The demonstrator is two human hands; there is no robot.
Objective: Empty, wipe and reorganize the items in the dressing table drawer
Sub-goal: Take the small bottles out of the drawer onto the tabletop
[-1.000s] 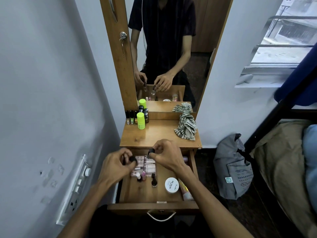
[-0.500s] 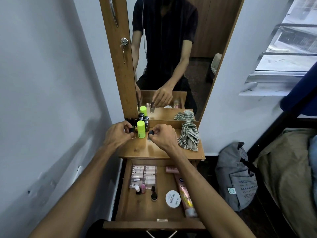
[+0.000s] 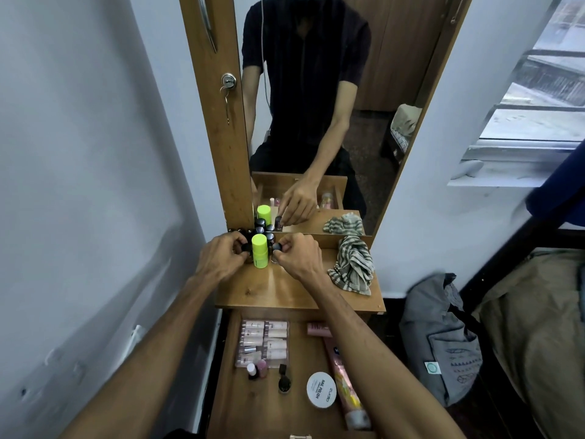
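Dressing table, drawer open, both hands at the bottles on the wooden top.

We note the tall mirror (image 3: 332, 106) in its wood frame, far beyond the fingertips, then the smooth wooden tabletop (image 3: 285, 289) beneath both hands. The open drawer (image 3: 253, 400) lies well below the wrists, holding a flat tray of pale tubes (image 3: 264, 342), a long pink tube (image 3: 343, 384) and a round white tub (image 3: 321, 389). A rumpled striped cloth (image 3: 351, 267) sits right of the right knuckles. A matte lime-green cylinder (image 3: 259, 251) stands upright between the two sets of fingertips. The left hand (image 3: 221, 258) pinches a small dark-capped bottle (image 3: 246, 247); the right hand (image 3: 299, 256) pinches another, the second dark-capped bottle (image 3: 277, 247), fingers curled on each cap.
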